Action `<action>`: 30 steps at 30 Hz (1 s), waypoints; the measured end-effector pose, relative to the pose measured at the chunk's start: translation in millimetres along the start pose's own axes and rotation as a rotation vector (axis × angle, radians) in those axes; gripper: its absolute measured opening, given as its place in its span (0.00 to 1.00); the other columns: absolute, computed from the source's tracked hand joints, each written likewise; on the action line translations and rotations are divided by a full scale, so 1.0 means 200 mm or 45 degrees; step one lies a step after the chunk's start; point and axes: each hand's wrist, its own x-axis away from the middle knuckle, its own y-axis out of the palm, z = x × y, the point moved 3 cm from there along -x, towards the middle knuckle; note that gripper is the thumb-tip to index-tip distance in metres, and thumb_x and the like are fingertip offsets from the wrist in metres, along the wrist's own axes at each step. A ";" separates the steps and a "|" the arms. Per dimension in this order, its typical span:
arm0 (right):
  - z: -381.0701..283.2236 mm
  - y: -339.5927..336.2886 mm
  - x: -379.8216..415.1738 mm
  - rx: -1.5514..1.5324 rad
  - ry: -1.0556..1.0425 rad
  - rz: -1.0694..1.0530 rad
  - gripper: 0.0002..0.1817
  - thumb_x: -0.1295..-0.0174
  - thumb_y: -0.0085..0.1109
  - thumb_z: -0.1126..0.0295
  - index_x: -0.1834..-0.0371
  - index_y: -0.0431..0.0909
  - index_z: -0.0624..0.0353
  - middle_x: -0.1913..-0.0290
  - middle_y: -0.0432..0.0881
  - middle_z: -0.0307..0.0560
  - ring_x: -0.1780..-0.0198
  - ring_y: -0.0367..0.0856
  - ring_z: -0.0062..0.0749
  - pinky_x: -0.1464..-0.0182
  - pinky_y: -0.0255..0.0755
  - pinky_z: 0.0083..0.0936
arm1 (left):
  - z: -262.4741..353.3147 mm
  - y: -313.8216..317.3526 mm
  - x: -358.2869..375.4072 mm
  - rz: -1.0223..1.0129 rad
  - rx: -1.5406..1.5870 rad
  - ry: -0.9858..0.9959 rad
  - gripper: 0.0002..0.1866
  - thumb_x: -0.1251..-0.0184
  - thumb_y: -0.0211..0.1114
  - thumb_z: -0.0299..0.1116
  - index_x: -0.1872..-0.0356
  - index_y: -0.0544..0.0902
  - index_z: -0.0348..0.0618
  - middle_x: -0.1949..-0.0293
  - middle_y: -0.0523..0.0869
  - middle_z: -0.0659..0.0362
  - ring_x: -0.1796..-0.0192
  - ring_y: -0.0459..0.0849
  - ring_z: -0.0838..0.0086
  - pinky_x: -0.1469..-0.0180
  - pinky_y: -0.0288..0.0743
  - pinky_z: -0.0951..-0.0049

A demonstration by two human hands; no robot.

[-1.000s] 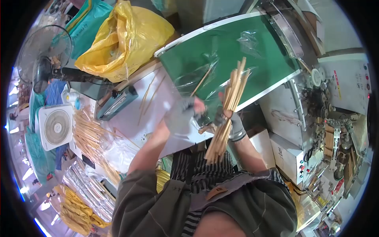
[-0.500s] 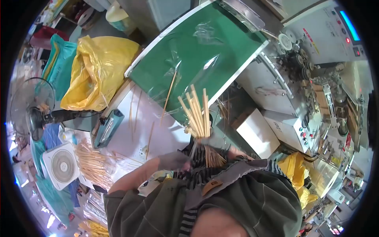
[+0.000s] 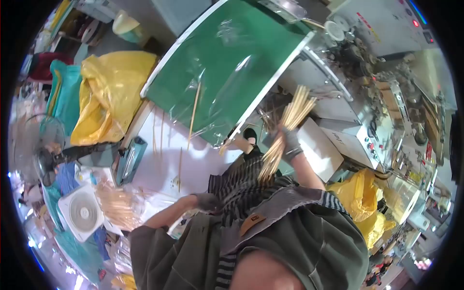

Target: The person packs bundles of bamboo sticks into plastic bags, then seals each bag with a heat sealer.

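Note:
My right hand (image 3: 290, 144), in a grey glove, is wrapped round a bundle of thin wooden sticks (image 3: 297, 108). The bundle slants up to the right, with its lower end over my striped apron (image 3: 237, 176). My left hand (image 3: 208, 203), also gloved in grey, is low by my waist near the apron; its fingers are not clear. Ahead lies a green belt (image 3: 217, 63) with clear film over it, and one long stick (image 3: 195, 108) lies across its left edge. A few more sticks (image 3: 180, 169) lie on the white tabletop (image 3: 145, 169).
Yellow bags stand at the left (image 3: 116, 87) and lower right (image 3: 355, 200). A white box (image 3: 319, 150) sits to the right beside machinery (image 3: 357, 53). At the left are a box fan (image 3: 82, 211) and a pile of sticks in plastic (image 3: 118, 205).
My right hand has moved right and forward with the bundle, which now tilts to the right. My left hand has come apart from the bundle and shifted slightly left. The whole view has shifted.

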 end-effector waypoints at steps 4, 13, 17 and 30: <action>-0.33 0.01 -0.05 -0.085 -0.253 -0.064 0.16 0.48 0.60 0.72 0.56 0.70 0.61 0.74 0.75 0.40 0.76 0.75 0.24 0.76 0.71 0.19 | -0.62 0.08 0.17 0.384 -0.442 -0.421 0.12 0.44 0.53 0.34 0.66 0.82 0.39 0.65 0.82 0.45 0.62 0.80 0.53 0.60 0.71 0.59; -0.10 0.73 0.00 0.599 0.038 -0.566 0.18 0.50 0.60 0.73 0.55 0.71 0.62 0.77 0.75 0.42 0.80 0.75 0.24 0.80 0.72 0.21 | -0.55 -0.35 0.27 2.109 0.046 -0.574 0.13 0.46 0.59 0.37 0.63 0.76 0.40 0.68 0.80 0.49 0.62 0.78 0.53 0.57 0.71 0.62; 0.02 0.77 0.05 0.627 -0.006 -0.496 0.16 0.49 0.59 0.74 0.57 0.71 0.64 0.77 0.75 0.42 0.80 0.75 0.25 0.80 0.70 0.20 | -0.92 -0.26 0.25 1.827 0.677 -0.715 0.16 0.47 0.59 0.37 0.58 0.74 0.43 0.56 0.77 0.48 0.52 0.76 0.55 0.52 0.70 0.60; 0.20 0.82 0.02 0.895 -0.036 -0.501 0.17 0.49 0.58 0.73 0.56 0.68 0.64 0.80 0.71 0.41 0.82 0.73 0.25 0.81 0.69 0.21 | -1.48 -0.32 -0.15 1.914 0.223 -0.884 0.18 0.48 0.61 0.33 0.57 0.69 0.39 0.56 0.75 0.50 0.55 0.77 0.57 0.53 0.72 0.60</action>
